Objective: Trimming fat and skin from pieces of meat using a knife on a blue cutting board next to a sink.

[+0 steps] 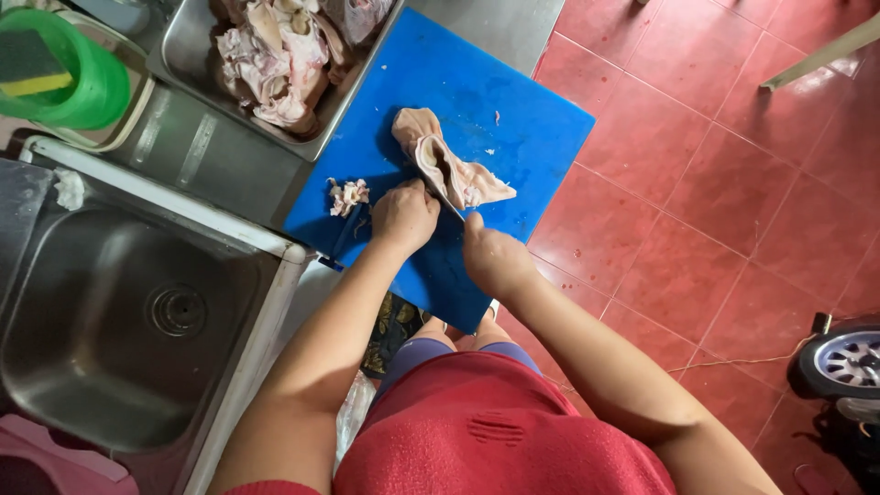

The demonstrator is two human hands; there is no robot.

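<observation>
Sink (119, 321), steel, at far left, with round drain, its near edge cut off by the frame; a pink item at the bottom left corner is too cropped to identify
Green plastic container (78, 78), upper left, holding a yellow-and-dark sponge (27, 64), partly cut off at the top edge
Steel tray (197, 46), top centre-left, heaped with pale pink raw meat pieces (275, 60); tray and contents run out of view at the top
Blue cutting board (513, 119), set at an angle on the steel table (220, 165), one corner overhanging the red tiled floor (697, 183)
Small scrap of trimmings (348, 195), pale, lying on the board just left of the left hand
Left hand (403, 215), fingers curled and pressed down at the near end of the meat
Piece of meat (449, 165), pale pink-beige, folded and flap-like with a darker cleft along its middle, lying mid-board
Knife (453, 210), only a short bit of blade visible between the hands, touching the meat; its handle is hidden
Right hand (495, 261), closed in a fist around the knife handle
Wheel (843, 359), at right edge, cut off
</observation>
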